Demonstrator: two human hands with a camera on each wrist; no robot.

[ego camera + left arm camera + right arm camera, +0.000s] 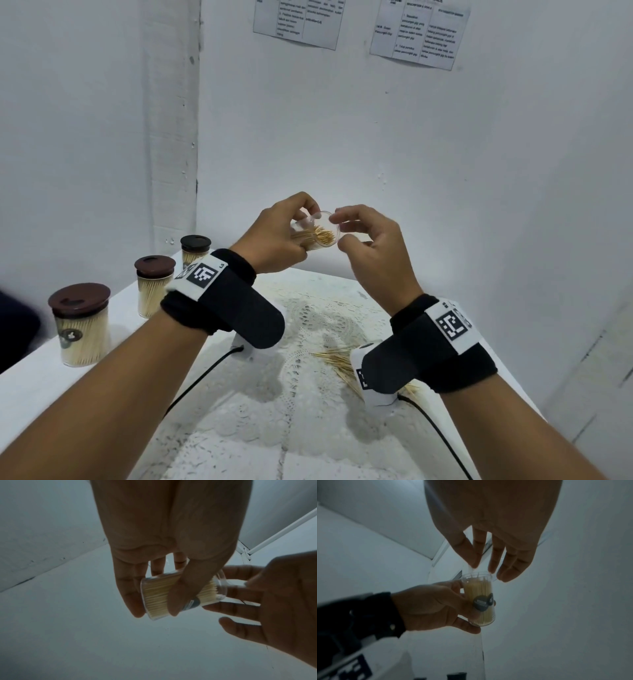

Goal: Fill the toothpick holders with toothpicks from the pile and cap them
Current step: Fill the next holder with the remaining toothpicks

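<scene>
White painted walls point(342, 137) met in a corner, with two printed sheets point(419, 34) stuck high up. A white table point(51, 383) stood below, covered in part by a lace cloth point(308, 428). Light was even.

Head view: looks forward and down over both forearms onto the counter point(51, 383) and wall corner.
Left wrist view: close, along the left hand point(164, 536).
Right wrist view: close, along the right hand point(491, 511).
Shared: the clear holder point(320, 233) between both hands.
</scene>
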